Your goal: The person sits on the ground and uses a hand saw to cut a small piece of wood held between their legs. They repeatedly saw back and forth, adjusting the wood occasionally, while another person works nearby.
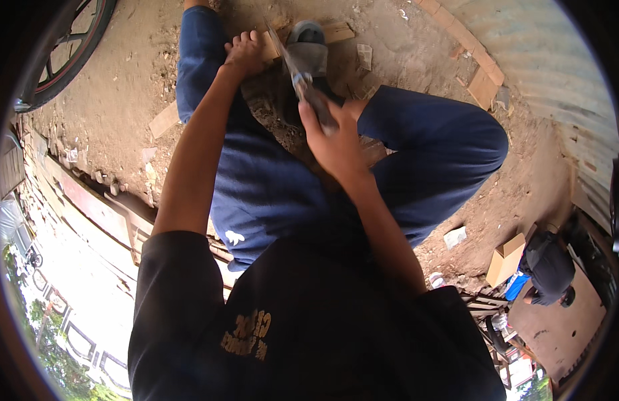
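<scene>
My right hand [326, 134] is wrapped round the dark handle of a saw-like tool [302, 83], whose metal blade points up and to the left, slightly blurred. My left hand [246, 53] grips a light wooden board [272, 45] beside the blade; whether blade and wood touch, I cannot tell. The board runs behind a grey slide sandal [309, 60] on my foot, and another short piece of it or of other wood [339, 30] shows to the right of the sandal. My legs [430, 134] in navy trousers are bent around the work on the dirt ground.
A bicycle wheel [75, 53] stands upper left. Wood scraps [163, 119] lie on the dirt. A corrugated metal wall [567, 73] runs along the right. At lower right a person in dark clothes [547, 267] bends beside a cardboard box [503, 257] and a large flat board [557, 334].
</scene>
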Motion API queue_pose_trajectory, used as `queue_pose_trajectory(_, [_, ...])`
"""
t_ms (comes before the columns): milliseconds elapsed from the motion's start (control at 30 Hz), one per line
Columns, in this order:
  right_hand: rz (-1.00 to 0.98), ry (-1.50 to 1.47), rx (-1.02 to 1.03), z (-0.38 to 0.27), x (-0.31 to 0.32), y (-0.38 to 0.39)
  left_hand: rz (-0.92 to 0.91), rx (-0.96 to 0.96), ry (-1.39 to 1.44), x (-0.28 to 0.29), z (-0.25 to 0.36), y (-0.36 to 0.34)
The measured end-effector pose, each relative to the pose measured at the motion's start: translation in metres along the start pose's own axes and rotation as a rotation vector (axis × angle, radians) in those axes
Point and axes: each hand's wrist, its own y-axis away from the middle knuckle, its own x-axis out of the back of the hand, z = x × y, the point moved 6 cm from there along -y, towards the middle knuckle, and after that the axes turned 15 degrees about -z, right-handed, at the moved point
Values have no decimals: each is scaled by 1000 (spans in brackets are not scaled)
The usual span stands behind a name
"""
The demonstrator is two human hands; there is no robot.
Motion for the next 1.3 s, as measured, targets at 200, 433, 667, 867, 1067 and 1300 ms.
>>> queue_pose_trajectory(200, [64, -17, 91, -2, -7, 4, 113, -52, -52, 15, 11, 5])
queue_pose_trajectory(433, [90, -13, 87, 0, -15, 33, 139, -37, -37, 16, 3, -4])
queue_pose_trajectory(667, [-99, 109, -122, -13, -14, -55, 78, -37, -10, 9, 2, -8])
queue_pose_trajectory(867, [107, -78, 94, -20, 7, 56, 80, -33, -70, 29, 13, 7])
queue_pose_trajectory(1067, [-40, 58, -21, -30, 1, 5, 61, -33, -22, 12, 3, -4])
queue_pose_trajectory(1300, [117, -66, 123, -49, 10, 77, 70, -38, -69, 18, 11, 6])
